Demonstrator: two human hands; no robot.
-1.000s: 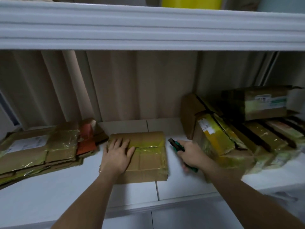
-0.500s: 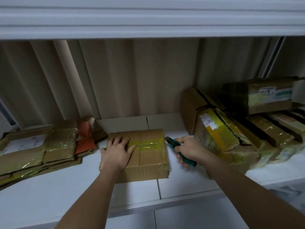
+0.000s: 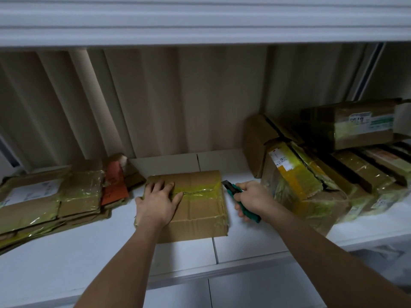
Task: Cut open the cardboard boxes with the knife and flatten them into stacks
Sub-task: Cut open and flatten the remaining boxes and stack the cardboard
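On the white tiled ledge: a flat brown cardboard box [image 3: 195,201] lies dead centre, sealed with a band of yellowish tape [image 3: 200,192] running across its top from side to side.
Left hand: the left hand [image 3: 159,202] is flat on the box's left half, palm down, fingers straight and spread, fingertips lying over the tape band. The grip here is a plain open press, pinching nothing.
Right hand: the right hand [image 3: 252,197] sits just off the box's right edge, fingers curled tight round the handle of a green utility knife [image 3: 241,200].
Knife: its dark tip points up and left, right at the box's right edge where the tape band ends; whether the blade actually touches the tape, I cannot tell.
Left side: a low stack of flattened brown cardboard [image 3: 51,201], glossy with tape, lies along the ledge [image 3: 244,241], with a white label on its upper sheet and an orange-red piece [image 3: 113,187] at its right end, close to the box's left corner.
Right side: a heap of taped brown cardboard parcels [image 3: 322,174] leans and piles together, one near the knife hand carrying a yellow patch and a white label, another lying across the top with a white-and-green label.
Backdrop: beige pleated curtain [image 3: 178,103] behind, a white ribbed moulding [image 3: 200,21] overhead.
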